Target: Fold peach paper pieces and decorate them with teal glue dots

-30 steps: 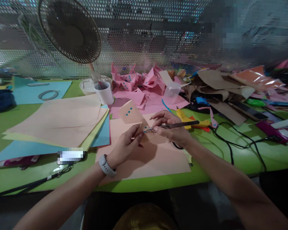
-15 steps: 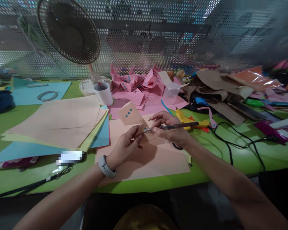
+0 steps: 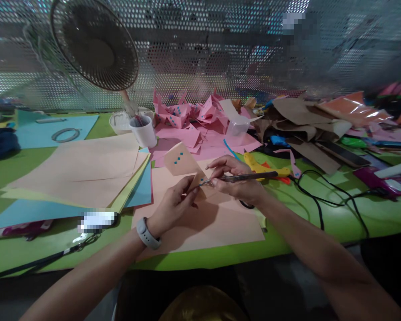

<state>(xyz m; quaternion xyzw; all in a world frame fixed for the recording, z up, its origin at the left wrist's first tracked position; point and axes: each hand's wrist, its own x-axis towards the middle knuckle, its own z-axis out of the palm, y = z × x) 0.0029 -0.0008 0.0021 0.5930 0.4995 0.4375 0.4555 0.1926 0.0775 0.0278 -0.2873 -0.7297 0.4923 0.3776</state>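
Note:
My left hand (image 3: 175,200), wearing a grey wristband, pinches the lower edge of a folded peach paper piece (image 3: 179,166). Small blue squares run in a diagonal row on its raised panel, and another blue mark shows near my fingers. My right hand (image 3: 237,180) is closed around slim dark tweezers (image 3: 254,177), held almost level. Their bent metal tip meets the paper just beside my left fingertips. Below both hands lies a large peach sheet (image 3: 200,232). Right behind my right hand is a yellow glue gun (image 3: 265,167).
Stacked coloured sheets (image 3: 76,169) lie on the left, near a lanyard (image 3: 30,263). A white cup (image 3: 144,132) and a fan (image 3: 96,49) stand behind. Pink folded papers (image 3: 183,111), a clear plastic cup (image 3: 238,127), brown paper scraps (image 3: 297,113) and a black cable (image 3: 344,203) fill the back and right.
Hardly anything differs. Both hands keep their hold, with the tweezers' tip still at the paper; the whole view has shifted very slightly.

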